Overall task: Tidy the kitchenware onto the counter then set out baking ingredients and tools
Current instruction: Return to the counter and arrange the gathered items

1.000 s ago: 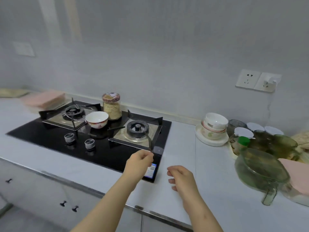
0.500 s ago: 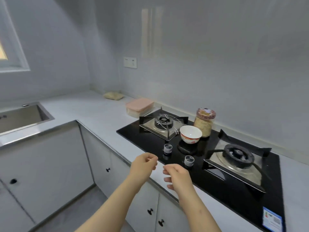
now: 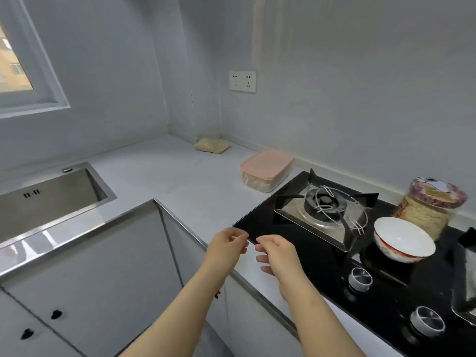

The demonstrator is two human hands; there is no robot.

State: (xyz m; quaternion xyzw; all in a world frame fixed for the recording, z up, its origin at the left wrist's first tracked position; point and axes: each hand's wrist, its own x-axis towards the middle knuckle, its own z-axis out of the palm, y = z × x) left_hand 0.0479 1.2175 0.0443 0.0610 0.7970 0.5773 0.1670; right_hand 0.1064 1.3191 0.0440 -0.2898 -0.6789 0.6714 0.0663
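Far off to the left of the left grip (image 3: 228,247), a steel sink (image 3: 51,194) is sunk into the pale, smooth surface (image 3: 167,176). The left grip hangs over the surface's front edge, fingers loosely curled and nothing in them. The right grip (image 3: 277,253), just beside it and not touching, is likewise slack and empty, over the near corner of the black glass stove (image 3: 324,261).

Well beyond both grips, in the corner, lies a soft yellowish bag (image 3: 212,145) (what it holds is too small to tell). Nearer, beyond the right grip, a clear plastic box (image 3: 266,168) with a pink lid sits on the surface just beside the stove. It looks light and slightly flexible, best lifted by its two short ends.

To the right of the right grip, a thin wire stand (image 3: 325,188) rests on a burner (image 3: 322,203). It seems stiff, light and easy to hook by its ring. Further right, on the stove glass, stands a white bowl (image 3: 403,239) with red patterning outside. It is glazed, likely slick and breakable, so a thumb on the rim and fingers under the foot would suit.

Behind the bowl, a round clear jar (image 3: 427,204) with a patterned lid is packed with pale grain. It is probably the heaviest piece and should be taken round the body, not the lid. Neither stands on the surface yet.
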